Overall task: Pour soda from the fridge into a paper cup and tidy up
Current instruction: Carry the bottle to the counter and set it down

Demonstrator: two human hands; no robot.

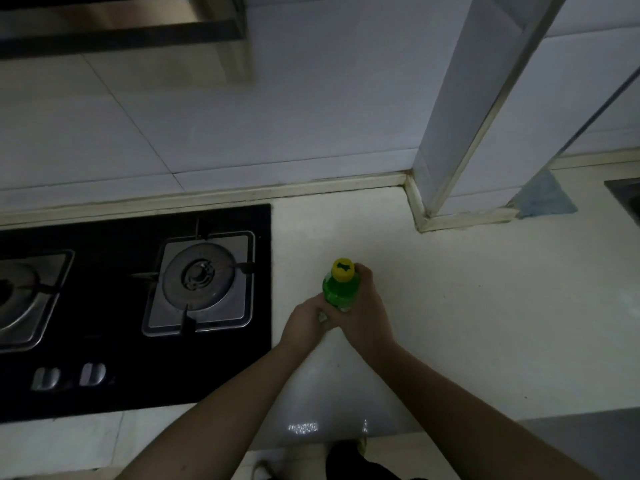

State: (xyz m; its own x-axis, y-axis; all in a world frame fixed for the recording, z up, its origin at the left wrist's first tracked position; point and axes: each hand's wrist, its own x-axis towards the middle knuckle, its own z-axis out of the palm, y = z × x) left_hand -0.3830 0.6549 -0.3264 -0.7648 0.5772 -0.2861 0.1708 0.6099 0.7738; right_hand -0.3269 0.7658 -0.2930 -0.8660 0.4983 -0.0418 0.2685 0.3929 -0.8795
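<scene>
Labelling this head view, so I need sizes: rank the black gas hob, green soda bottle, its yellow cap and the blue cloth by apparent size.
1. Black gas hob
2. Blue cloth and green soda bottle: too close to rank, since both hands hide part of the bottle
3. Yellow cap

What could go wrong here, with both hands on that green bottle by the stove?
The yellow cap is on, so soda may fizz over the counter once it is twisted off. No cup is in view, so there is nothing ready to catch it. The bottle stands close to the stove, and a slip by the left hand or right hand could tip it that way.
</scene>
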